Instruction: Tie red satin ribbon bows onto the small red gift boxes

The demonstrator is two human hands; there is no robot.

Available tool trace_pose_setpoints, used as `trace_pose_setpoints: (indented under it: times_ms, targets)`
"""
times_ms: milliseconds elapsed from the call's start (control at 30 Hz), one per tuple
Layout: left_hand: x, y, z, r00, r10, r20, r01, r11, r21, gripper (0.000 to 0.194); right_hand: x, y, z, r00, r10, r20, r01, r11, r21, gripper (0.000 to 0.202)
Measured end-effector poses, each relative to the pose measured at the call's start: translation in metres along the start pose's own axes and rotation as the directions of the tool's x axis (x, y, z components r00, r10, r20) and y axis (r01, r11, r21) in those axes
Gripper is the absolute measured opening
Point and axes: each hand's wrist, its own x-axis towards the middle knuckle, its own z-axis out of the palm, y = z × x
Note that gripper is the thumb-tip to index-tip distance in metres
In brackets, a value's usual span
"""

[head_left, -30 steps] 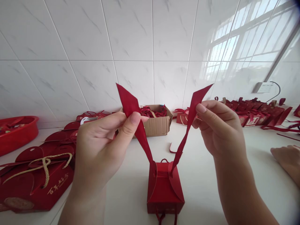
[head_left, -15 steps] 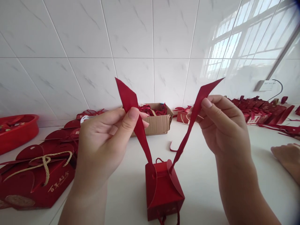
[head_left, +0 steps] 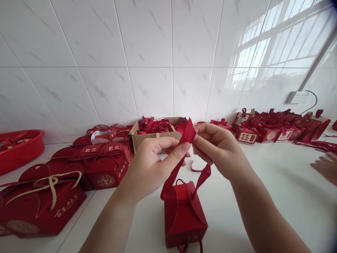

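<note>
A small red box (head_left: pixel 185 218) stands on the white table, with a dark red ribbon (head_left: pixel 188 133) threaded through its top. Above the box, my left hand (head_left: pixel 162 158) pinches the ribbon near one end between thumb and fingers. My right hand (head_left: pixel 217 149) touches it from the right, its thumb and fingers closed on the ribbon close to my left fingertips. Both lengths of ribbon hang loosely down to the box top. A thin red cord sticks out behind the box and more cord hangs at its front.
Larger red boxes (head_left: pixel 50 207) fill the left side, beside a red basin (head_left: pixel 22 149). Behind my hands sits a cardboard box (head_left: pixel 155 136) of ribbons. Small red boxes (head_left: pixel 268 133) line the back right. Another person's hand (head_left: pixel 325 167) is at the right edge.
My hands have come together from a wide spread, bringing the two ribbon ends close above the box. The ribbon has slackened. The other person's hand has opened its fingers.
</note>
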Motion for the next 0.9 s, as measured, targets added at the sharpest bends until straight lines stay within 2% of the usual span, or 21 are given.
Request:
trace_pose_setpoints:
  times_ms: [133, 300, 500, 567, 633, 733, 833, 900]
  targets:
    - [0.001, -0.003, 0.001, 0.998, -0.054, 0.012, 0.054, 0.999, 0.001, 0.026, -0.001, -0.001, -0.001, 0.993, -0.060, 0.106, 0.058, 0.998, 0.014, 0.011]
    - [0.001, -0.007, 0.001, 0.996, -0.077, 0.032, 0.078, 0.997, -0.024, 0.023, -0.002, -0.004, -0.004, 0.970, -0.125, 0.208, 0.123, 0.992, 0.023, 0.015]
    - [0.004, -0.011, -0.004, 0.984, -0.113, 0.136, 0.122, 0.991, -0.056, 0.018, 0.002, -0.001, -0.008, 0.957, -0.131, 0.258, 0.132, 0.991, 0.011, 0.016]
    - [0.005, -0.012, -0.007, 0.977, -0.132, 0.164, 0.151, 0.982, -0.110, 0.014, 0.004, 0.000, -0.013, 0.941, -0.172, 0.293, 0.187, 0.982, -0.025, 0.015]
    - [0.006, -0.013, -0.009, 0.973, -0.150, 0.178, 0.180, 0.969, -0.166, 0.013, 0.005, -0.001, -0.018, 0.905, -0.254, 0.342, 0.311, 0.943, -0.121, 0.015]
    - [0.008, -0.014, -0.012, 0.956, -0.191, 0.222, 0.248, 0.932, -0.264, 0.015, 0.005, -0.002, -0.023, 0.841, -0.364, 0.400, 0.501, 0.803, -0.323, 0.016]
    - [0.010, -0.015, -0.012, 0.938, -0.216, 0.272, 0.304, 0.889, -0.343, 0.017, 0.004, -0.001, -0.022, 0.801, -0.417, 0.429, 0.587, 0.685, -0.431, 0.021]
    - [0.011, -0.015, -0.012, 0.936, -0.204, 0.287, 0.304, 0.879, -0.368, 0.019, 0.003, 0.001, -0.021, 0.791, -0.436, 0.429, 0.605, 0.658, -0.449, 0.023]
